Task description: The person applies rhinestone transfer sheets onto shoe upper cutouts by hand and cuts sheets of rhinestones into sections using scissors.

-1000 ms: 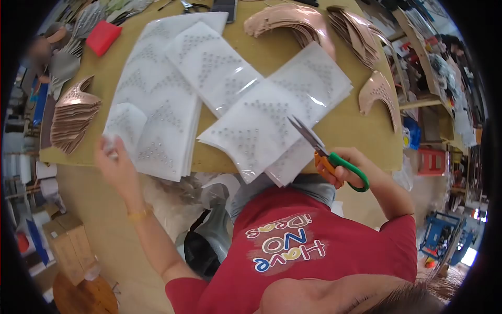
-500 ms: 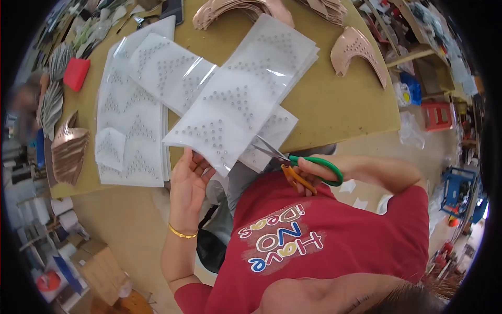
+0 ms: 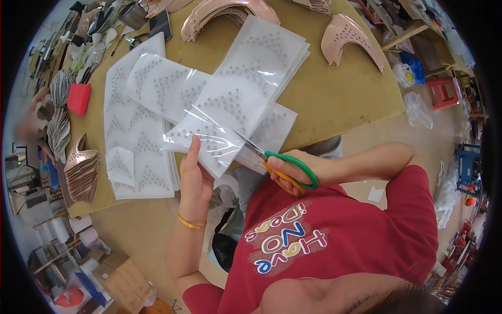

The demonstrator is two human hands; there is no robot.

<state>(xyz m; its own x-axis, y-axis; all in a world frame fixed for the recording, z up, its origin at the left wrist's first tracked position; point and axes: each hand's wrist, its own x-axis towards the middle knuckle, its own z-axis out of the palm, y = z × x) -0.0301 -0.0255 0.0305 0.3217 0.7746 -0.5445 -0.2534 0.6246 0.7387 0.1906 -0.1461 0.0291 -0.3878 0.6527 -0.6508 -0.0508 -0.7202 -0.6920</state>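
My left hand [image 3: 196,180] pinches the near edge of a clear plastic sheet with rhinestone patterns [image 3: 230,99], thumb on top and fingers underneath. My right hand [image 3: 293,170] is closed around the handles of scissors [image 3: 303,168], one loop green and the other orange. The scissor blades reach the sheet's near right edge and look nearly closed. This sheet lies over other rhinestone sheets, one to the left [image 3: 167,86] and one at the lower right [image 3: 277,125]. A stack of longer sheets [image 3: 141,157] lies farther left, with a small cut piece [image 3: 120,165] on top.
Stacks of copper-coloured curved pieces stand at the back [image 3: 225,15] and left [image 3: 82,172] of the table [image 3: 345,104]. A studded curved piece [image 3: 350,42] lies at the right. A phone [image 3: 160,25], metal cup [image 3: 133,15] and red object [image 3: 78,99] sit at the far left.
The scissors have moved left onto the sheet's edge, and their blades have come closer together. My left thumb has come up onto the sheet's top face. The whole view has shifted slightly.
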